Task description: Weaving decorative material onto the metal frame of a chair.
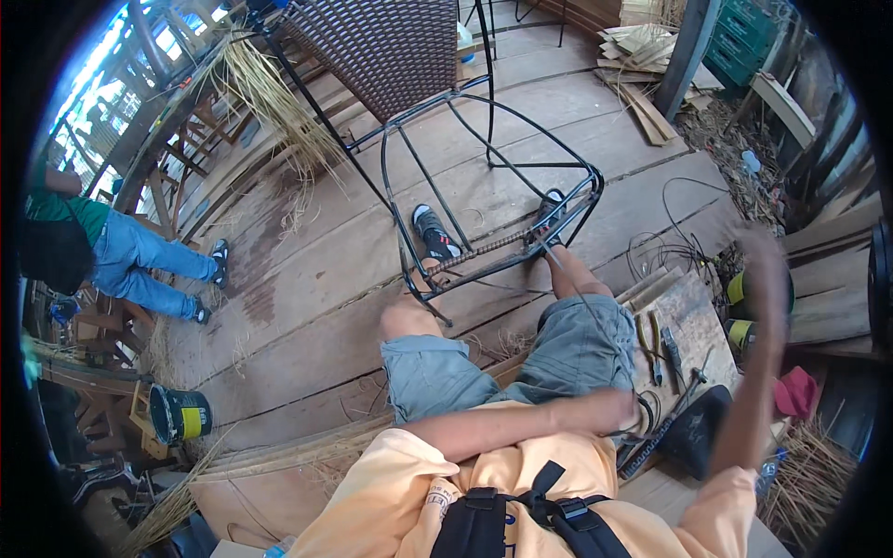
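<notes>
In front of my knees stands a chair with a black metal frame and a brown woven backrest. Dark strand wraps part of the seat's near bar. From that bar a loose dark strand runs over my right thigh toward my left hand. My left arm crosses my body, and that hand is blurred, beside the tools at my right. My right hand is raised far out to the right, smeared by motion, its grip unclear. Pliers lie on a wooden board near my right thigh.
Coiled dark strands lie on the plank floor at right. Wood pieces are stacked at the far right, beside a post. A person in jeans is at left, near a black bucket. Dry fibre hangs at upper left.
</notes>
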A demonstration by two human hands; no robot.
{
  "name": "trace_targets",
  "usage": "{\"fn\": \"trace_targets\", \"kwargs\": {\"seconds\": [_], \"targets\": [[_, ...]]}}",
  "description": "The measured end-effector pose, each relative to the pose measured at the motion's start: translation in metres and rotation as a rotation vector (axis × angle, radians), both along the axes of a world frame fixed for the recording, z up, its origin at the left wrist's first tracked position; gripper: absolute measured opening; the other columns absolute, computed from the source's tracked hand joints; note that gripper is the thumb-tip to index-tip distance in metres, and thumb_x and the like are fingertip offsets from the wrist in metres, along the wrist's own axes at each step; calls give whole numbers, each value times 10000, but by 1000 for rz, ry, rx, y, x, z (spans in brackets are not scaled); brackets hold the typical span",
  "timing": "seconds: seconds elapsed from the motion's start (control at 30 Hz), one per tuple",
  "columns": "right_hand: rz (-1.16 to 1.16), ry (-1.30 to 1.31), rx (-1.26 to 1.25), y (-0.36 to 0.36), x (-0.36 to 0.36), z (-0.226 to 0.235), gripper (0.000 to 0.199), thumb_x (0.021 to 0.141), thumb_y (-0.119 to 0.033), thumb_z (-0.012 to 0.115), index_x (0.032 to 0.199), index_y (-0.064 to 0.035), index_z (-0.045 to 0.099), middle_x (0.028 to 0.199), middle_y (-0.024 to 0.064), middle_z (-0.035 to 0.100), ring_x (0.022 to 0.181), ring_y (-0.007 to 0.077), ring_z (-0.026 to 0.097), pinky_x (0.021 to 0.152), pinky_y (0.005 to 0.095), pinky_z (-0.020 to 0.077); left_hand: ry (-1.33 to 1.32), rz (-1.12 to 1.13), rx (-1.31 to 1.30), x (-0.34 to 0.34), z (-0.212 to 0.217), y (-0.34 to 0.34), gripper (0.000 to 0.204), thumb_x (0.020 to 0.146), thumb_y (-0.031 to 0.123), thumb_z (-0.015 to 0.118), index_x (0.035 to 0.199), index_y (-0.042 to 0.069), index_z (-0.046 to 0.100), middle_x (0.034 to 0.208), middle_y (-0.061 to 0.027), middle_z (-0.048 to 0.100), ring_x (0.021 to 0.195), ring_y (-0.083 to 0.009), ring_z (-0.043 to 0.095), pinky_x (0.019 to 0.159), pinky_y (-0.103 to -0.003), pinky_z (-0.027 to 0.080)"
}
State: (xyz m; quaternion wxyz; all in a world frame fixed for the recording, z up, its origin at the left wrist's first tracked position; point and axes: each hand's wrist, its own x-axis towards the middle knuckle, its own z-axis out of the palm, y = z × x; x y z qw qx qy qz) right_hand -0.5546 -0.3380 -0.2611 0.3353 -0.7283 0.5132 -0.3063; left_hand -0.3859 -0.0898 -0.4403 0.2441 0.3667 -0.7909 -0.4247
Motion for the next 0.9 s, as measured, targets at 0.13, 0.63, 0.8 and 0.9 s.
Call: {"fn": "trace_targets", "kwargs": {"seconds": [0.13, 0.63, 0.8, 0.9], "targets": [[271, 32, 686, 58, 197, -97, 350, 910, -287, 499, 1180, -66, 526, 816, 69, 598, 679, 131, 579, 514, 277, 451, -1, -130, 265, 4, 82, -1, 246, 895, 154, 421, 989, -1, 587, 843, -232, 619, 770, -397, 600, 718, -451, 472], [177, -497, 487, 83, 199, -182, 338, 892, -288, 524, 697, -17, 574, 584, 5, 503, 531, 83, 461, 455, 260, 359, -525, 735, -331, 151, 92, -90, 654, 609, 367, 771, 1127, 67, 508, 1196, -123, 453, 1107, -320, 434, 948, -459, 320], [112, -292, 646, 98, 204, -159, 327, 902, -343, 528, 735, -70, 590, 551, -35, 454, 483, 64, 412, 423, 244, 323, -583, 1032, -286, 177, 75, -109, 463, 767, 249, 657, 1153, 57, 487, 1216, -135, 461, 1089, -327, 486, 915, -486, 355], [111, -180, 338, 109, 209, -179, 302, 874, -273, 572, 711, -22, 613, 557, 2, 491, 528, 76, 441, 479, 273, 373, -632, 1015, -170, 196, 62, -126, 322, 838, 317, 579, 1019, 51, 556, 1041, -158, 568, 902, -353, 587, 761, -481, 449]]}}
